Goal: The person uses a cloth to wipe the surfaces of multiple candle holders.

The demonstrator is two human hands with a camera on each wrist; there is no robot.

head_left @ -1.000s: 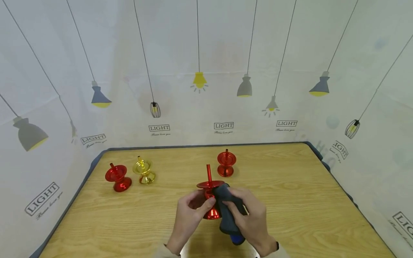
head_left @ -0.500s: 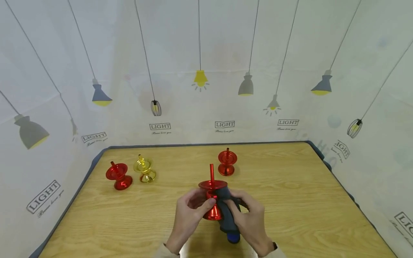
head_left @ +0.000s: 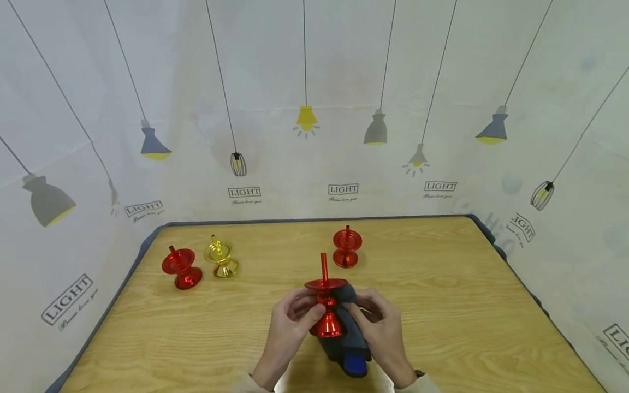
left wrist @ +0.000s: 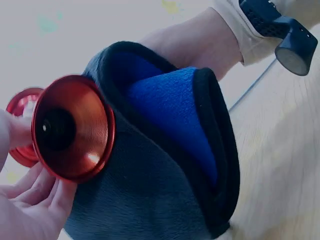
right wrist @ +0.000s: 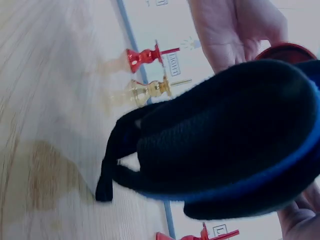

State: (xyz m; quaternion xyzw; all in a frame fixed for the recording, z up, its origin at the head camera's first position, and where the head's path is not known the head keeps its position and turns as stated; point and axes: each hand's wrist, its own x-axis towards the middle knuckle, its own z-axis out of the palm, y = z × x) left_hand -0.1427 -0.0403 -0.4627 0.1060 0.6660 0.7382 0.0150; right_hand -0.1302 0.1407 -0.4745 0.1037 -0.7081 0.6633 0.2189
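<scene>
In the head view, a shiny red candle holder with a thin upright stem is held above the table. My left hand grips it from the left, thumb at its narrow waist. My right hand pinches a dark grey-blue cloth against the holder's right side. The left wrist view shows the hollow underside of the red base, with the folded cloth and its bright blue inner face beside it. In the right wrist view the cloth hides most of the candle holder.
On the wooden table, a red candle holder and a gold one stand at the back left. Another red candle holder is behind my hands. A white curtain printed with lamps surrounds the table's back and sides.
The held candle holder has shifted slightly right and down. The cloth has swung leftward beneath it, showing behind the base, and my right hand has moved slightly left.
</scene>
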